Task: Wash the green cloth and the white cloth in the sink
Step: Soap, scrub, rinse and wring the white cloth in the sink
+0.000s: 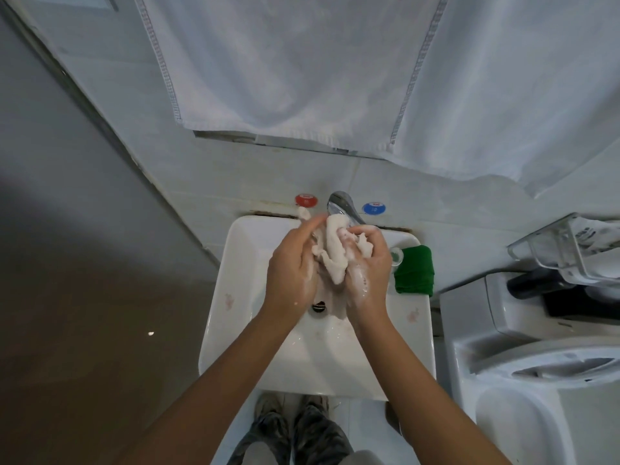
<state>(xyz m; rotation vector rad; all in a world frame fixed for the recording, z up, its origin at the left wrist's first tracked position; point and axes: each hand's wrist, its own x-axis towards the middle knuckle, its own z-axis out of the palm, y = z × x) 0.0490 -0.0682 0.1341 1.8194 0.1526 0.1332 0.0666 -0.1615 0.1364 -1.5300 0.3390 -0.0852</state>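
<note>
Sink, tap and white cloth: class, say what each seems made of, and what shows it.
Sink: probably glazed ceramic; glossy white, smooth, moulded rim.
Tap: looks like chromed metal; mirror-bright silver.
White cloth: soft woven or terry fabric, wet and soapy; it bunches limply between the left hand and right hand.

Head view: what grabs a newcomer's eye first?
The two soapy hands, left hand and right hand, hold the white cloth over the sink, just below the tap. The green cloth sits folded on the sink's right rim. A large white towel hangs on the wall above.
</note>
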